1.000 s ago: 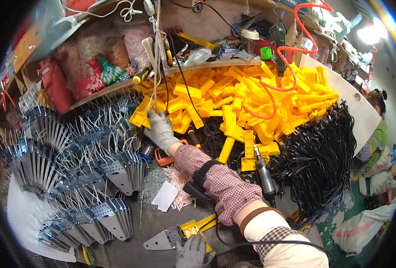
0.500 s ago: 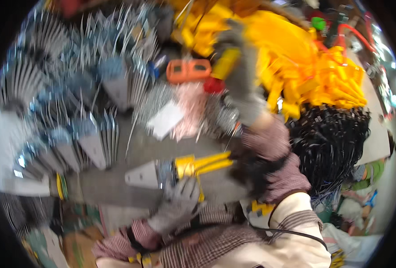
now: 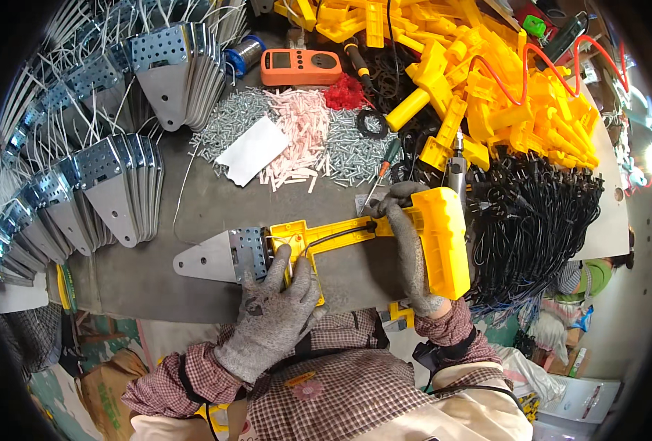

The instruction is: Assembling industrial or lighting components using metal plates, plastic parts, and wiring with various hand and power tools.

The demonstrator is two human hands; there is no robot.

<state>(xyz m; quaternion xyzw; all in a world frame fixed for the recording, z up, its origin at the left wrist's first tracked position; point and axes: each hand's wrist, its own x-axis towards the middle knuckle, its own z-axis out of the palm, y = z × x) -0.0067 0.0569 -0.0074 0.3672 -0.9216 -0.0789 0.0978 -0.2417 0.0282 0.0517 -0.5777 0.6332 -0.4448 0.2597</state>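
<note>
A yellow plastic housing [image 3: 341,239] lies on the table, a black cable running along its arm. A grey metal plate [image 3: 205,257] with a perforated bluish bracket [image 3: 248,253] extends from its left end. My gloved left hand [image 3: 271,309] grips the housing's near edge, fingers over the top and thumb by the lower corner. At the right end, my gloved right hand [image 3: 407,239] is closed round a long yellow plastic shell [image 3: 447,242]. That shell covers the housing's far end, so whether they are joined cannot be told.
Stacked metal plates [image 3: 168,66] fan out on the left. Behind the work lie loose screws [image 3: 230,121], pink strips [image 3: 300,132], an orange meter [image 3: 300,67] and a screwdriver [image 3: 385,165]. Yellow parts [image 3: 532,125] and bundled black cables [image 3: 532,228] are heaped at right.
My right hand has come back from the far yellow pile to the housing and now holds a yellow shell. A red-and-yellow thing it held is gone from it. My left hand stays at the housing.
</note>
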